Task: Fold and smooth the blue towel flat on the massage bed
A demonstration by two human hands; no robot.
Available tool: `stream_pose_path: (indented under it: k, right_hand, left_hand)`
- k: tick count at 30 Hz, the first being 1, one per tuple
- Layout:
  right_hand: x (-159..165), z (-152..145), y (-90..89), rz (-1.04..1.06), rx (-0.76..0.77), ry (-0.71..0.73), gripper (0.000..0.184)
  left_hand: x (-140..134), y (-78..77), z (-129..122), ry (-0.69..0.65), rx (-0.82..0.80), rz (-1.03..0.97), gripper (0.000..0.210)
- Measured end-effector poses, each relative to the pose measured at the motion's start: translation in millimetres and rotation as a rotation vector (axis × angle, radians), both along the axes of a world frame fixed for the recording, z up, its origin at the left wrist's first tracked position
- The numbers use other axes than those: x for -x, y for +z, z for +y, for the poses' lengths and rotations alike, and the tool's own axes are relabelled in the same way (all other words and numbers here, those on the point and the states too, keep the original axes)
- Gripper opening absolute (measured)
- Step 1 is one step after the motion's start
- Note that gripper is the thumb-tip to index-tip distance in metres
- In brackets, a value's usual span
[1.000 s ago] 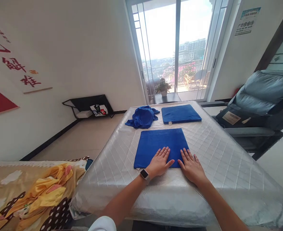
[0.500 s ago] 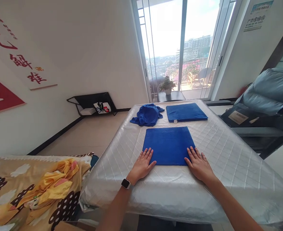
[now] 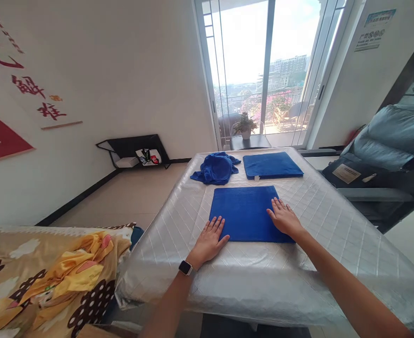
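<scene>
A blue cloth [image 3: 245, 211], folded into a flat rectangle, lies in front of me on the silver quilted cover [image 3: 256, 281]. My left hand [image 3: 210, 238], with a watch on its wrist, rests flat on the cloth's near left corner, fingers spread. On the right part of the cloth lies my right hand [image 3: 285, 218], its fingers stretched out and nothing in its grasp. Beyond, a crumpled blue cloth [image 3: 217, 168] sits at the far left. Beside it is a flat folded blue stack [image 3: 273, 165] with a small white tag on its near edge.
At the left stands a bed with a patterned blanket [image 3: 24, 253] and a rumpled yellow cloth [image 3: 73, 272]. A grey recliner [image 3: 390, 141] is at the right. Behind the table, a potted plant [image 3: 245, 126] stands before the glass door. A black rack [image 3: 133, 150] lies by the wall.
My right hand has slid forward and slightly left, from the near right corner further up onto the cloth. My left hand has stayed in place.
</scene>
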State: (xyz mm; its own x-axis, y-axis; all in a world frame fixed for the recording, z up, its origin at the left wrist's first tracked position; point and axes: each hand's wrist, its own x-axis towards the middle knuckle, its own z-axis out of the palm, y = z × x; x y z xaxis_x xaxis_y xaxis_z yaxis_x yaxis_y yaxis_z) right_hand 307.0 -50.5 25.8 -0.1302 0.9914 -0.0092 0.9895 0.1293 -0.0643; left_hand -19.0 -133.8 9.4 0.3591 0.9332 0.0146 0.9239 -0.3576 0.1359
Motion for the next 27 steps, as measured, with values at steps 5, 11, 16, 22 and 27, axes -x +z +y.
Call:
stream_pose_path:
  k: [5, 11, 16, 22, 27]
  right_hand:
    - [-1.6, 9.4, -26.4, 0.028, -0.016, -0.017, 0.068]
    - [-5.8, 7.0, -30.7, 0.026, -0.063, 0.014, 0.065]
    - [-10.5, 3.7, -33.5, -0.028, -0.069, 0.054, 0.063]
    - [-7.4, 5.9, -35.1, -0.008, -0.096, 0.031, 0.061]
    - [-3.6, 7.1, -30.3, 0.025, -0.077, 0.004, 0.064]
  left_hand:
    - [-14.4, 23.8, 7.6, 0.055, 0.116, 0.033, 0.085]
    - [-127.8, 41.3, 59.0, -0.298, 0.006, -0.049, 0.079]
    - [-208.5, 19.7, 93.1, -0.311, -0.072, -0.117, 0.068]
    - [-188.9, -1.7, 98.7, -0.262, -0.107, -0.122, 0.070]
    - [-121.8, -4.2, 111.1, -0.066, -0.065, -0.059, 0.078]
